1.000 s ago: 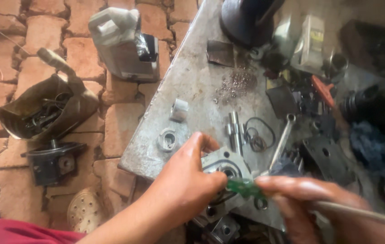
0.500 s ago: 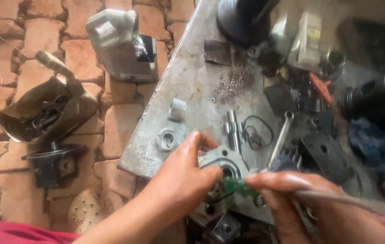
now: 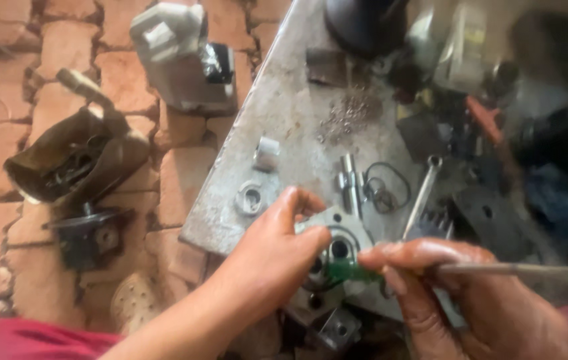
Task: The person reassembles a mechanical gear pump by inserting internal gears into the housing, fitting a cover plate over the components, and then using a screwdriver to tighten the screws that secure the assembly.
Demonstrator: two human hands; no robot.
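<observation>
L hand (image 3: 277, 257) clamped on the metal block (image 3: 337, 243) at the near bench (image 3: 284, 113) edge. R hand (image 3: 457, 293) closed round a green-tipped tool (image 3: 347, 271) w/ its tip in the block's hole. Oily fingers; tool could've slipped, gouging the bore.

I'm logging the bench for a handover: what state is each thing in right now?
Left hand: grip on the pump body, steadying it.
Right hand: grip on the green tool.
Pump body: face up, bores open.
Green tool: tip at a bore.
Spanner: lying flat on the bench.
Pins: loose, side by side.
O-rings: off, lying loose.
Bench: dirty, metal shavings on it.
</observation>
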